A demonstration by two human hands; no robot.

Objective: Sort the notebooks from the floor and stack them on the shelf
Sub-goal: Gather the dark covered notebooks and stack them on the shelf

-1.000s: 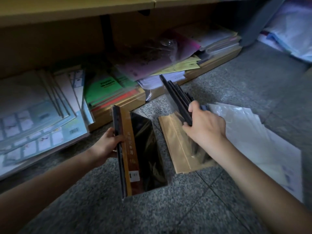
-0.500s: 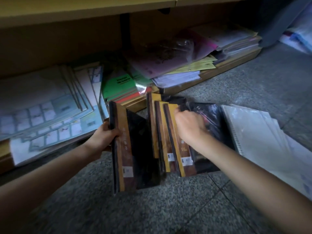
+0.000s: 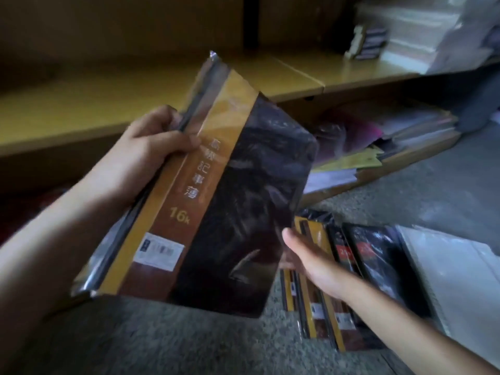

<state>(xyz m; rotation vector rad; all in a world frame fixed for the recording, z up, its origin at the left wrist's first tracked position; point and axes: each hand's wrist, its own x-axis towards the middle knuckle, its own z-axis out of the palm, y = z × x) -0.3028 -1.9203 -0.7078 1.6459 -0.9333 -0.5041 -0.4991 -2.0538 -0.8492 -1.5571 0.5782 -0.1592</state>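
View from a head-worn camera, dim and slightly blurred, looking down at a person's two bare forearms.

The left grip [image 3: 151, 147] is clenched around the spine edge of a plastic-wrapped pack of notebooks with a mustard and brown band and a dark cover [image 3: 230, 198]. The thumb lies across the front and the fingers curl behind. The pack is held in the air, tilted, with its top corner over the front edge of a yellow wooden shelf [image 3: 81, 104]. The band carries pale printed characters, "16K" and a white barcode sticker.

The right grip [image 3: 305, 255] meets the pack's lower right edge with the thumb against it. The fingers are hidden behind the pack, so I cannot tell whether it clasps or only props it.

Below, on the grey speckled floor [image 3: 162, 342], lie more wrapped notebooks with mustard spines [image 3: 316, 307]. Just beside them are black wrapped packs with red labels [image 3: 376, 255], then what looks like a white spiral-bound pad in clear plastic [image 3: 454, 266].

A loose pile of pink, yellow and white papers [image 3: 365, 147] sits on the lowest shelf board. White stacks [image 3: 414, 31] stand at the yellow shelf's far right.
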